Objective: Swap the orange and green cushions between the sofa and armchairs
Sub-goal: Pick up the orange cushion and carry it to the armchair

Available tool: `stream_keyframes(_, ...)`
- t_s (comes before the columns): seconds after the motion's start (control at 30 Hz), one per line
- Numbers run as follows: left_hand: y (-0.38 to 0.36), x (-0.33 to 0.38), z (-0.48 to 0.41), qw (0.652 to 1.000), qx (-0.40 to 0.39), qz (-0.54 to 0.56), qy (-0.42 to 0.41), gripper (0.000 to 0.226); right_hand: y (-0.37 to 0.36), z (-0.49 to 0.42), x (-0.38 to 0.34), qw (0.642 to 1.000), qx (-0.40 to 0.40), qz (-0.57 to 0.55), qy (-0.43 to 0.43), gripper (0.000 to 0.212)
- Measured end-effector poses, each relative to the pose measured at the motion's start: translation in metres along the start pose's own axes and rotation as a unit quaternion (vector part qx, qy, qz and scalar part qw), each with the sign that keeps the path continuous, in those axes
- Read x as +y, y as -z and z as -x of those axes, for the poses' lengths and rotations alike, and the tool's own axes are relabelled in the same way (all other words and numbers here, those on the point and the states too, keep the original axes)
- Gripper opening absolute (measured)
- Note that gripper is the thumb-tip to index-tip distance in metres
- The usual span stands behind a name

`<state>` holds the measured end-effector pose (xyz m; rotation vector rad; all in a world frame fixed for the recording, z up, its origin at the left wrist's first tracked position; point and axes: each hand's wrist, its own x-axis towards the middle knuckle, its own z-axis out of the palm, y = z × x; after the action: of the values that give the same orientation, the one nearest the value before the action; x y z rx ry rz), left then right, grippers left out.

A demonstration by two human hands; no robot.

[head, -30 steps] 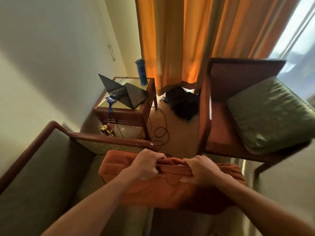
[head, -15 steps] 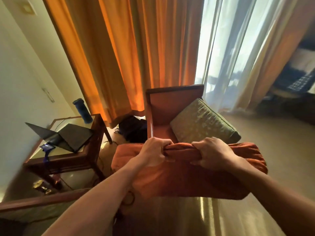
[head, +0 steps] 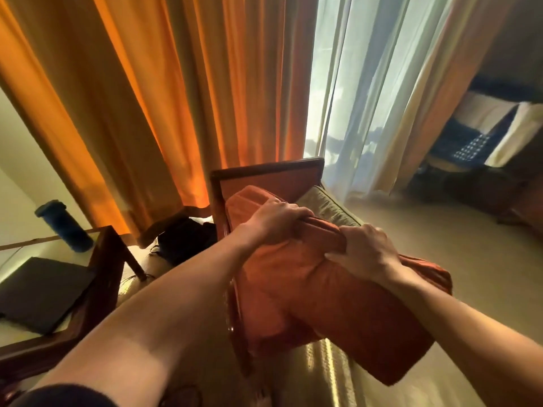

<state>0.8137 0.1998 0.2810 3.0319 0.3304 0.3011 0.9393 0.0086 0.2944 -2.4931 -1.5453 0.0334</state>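
Observation:
Both hands grip the top edge of the orange cushion (head: 332,306), which hangs tilted over the armchair (head: 264,177). My left hand (head: 276,221) pinches it near the chair's wooden back; my right hand (head: 367,254) bunches the fabric further right. The cushion covers most of the chair's seat. Only a strip of the green cushion (head: 326,205) shows behind it, lying on the armchair by the backrest. The sofa is out of view.
A wooden side table (head: 102,259) at the left carries a dark laptop (head: 41,292) and a blue bottle (head: 66,227). A black bag (head: 185,242) and cables lie on the floor beside the chair. Orange curtains (head: 147,98) and white sheers (head: 367,92) hang behind. Carpet spreads right.
I have turned from the sofa and carried the orange cushion forward. It now hangs over the armchair seat and hides most of the green cushion; the sofa has dropped out of view.

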Motion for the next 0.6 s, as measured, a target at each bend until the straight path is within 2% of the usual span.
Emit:
stream_keyframes(0.1, -0.012, -0.048, -0.027, 0.999, -0.008, -0.031, -0.003, 0.052, -0.028, -0.048, -0.012, 0.998, -0.001, -0.017, -0.058, 0.053)
stream_keyframes(0.17, -0.025, -0.084, -0.036, 0.999, -0.014, -0.020, 0.033, 0.050, -0.047, -0.077, -0.021, 0.996, -0.009, -0.039, -0.085, 0.054)
stream_keyframes(0.3, -0.057, -0.146, -0.035, 0.986, -0.038, 0.073, 0.147, 0.050, -0.090, -0.125, -0.046, 0.990, -0.015, -0.077, -0.121, 0.050)
stream_keyframes(0.43, -0.095, -0.178, -0.027, 0.953, -0.001, 0.195, 0.234, 0.046, -0.139, -0.161, -0.074, 0.983, -0.034, -0.099, -0.148, 0.048)
stream_keyframes(0.5, -0.113, -0.182, -0.023, 0.912, -0.014, 0.263, 0.314, 0.044, -0.162, -0.177, -0.084, 0.979, -0.087, -0.100, -0.157, 0.047)
stream_keyframes(0.53, -0.124, -0.184, -0.022, 0.891, -0.047, 0.285, 0.349, 0.044, -0.177, -0.186, -0.088, 0.976, -0.125, -0.092, -0.152, 0.045)
stream_keyframes(0.6, -0.148, -0.180, -0.016, 0.875, -0.130, 0.295, 0.362, 0.049, -0.202, -0.194, -0.093, 0.968, -0.211, -0.083, -0.106, 0.045)
